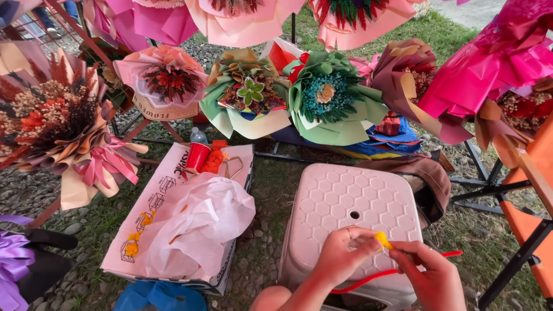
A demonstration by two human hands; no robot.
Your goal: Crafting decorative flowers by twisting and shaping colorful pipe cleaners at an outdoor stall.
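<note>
Setting: an outdoor stall on gravel and grass, wrapped bouquets (pixel 328 95) hung and propped from 9 round to 3 o'clock of a white plastic stool (pixel 351 210).

Left hand (pixel 340 253): at about 6 o'clock of the stool top, fingers closed, thumb and forefinger pinched together on a small yellow piece (pixel 382 239); a ring shows on one finger.

Right hand (pixel 429 273): at 4 o'clock of the left hand, fingertips meeting it at the yellow piece, fingers drawn together in a pinch on it and on a red stem (pixel 368 277).

Red stem: a thin red wire or pipe cleaner, which one I cannot tell, running under both hands from about 7 o'clock of the stool to 3 o'clock, its far tip (pixel 452 253) free past the right hand.

Yellow piece: held in the air just above the stool, between the two sets of fingertips, touching both.

Step in hand: by the look of it, the yellow piece is being fitted or twisted onto the red stem.

Next move calls for: likely a firm pinch from one hand while the other turns, with the stem kept from springing loose.

Nearby: at 9 o'clock of the stool, a cardboard box (pixel 167 184) bearing white tissue (pixel 199 227) and a red cup (pixel 197 156); an orange folding frame (pixel 527 190) at 3 o'clock.
</note>
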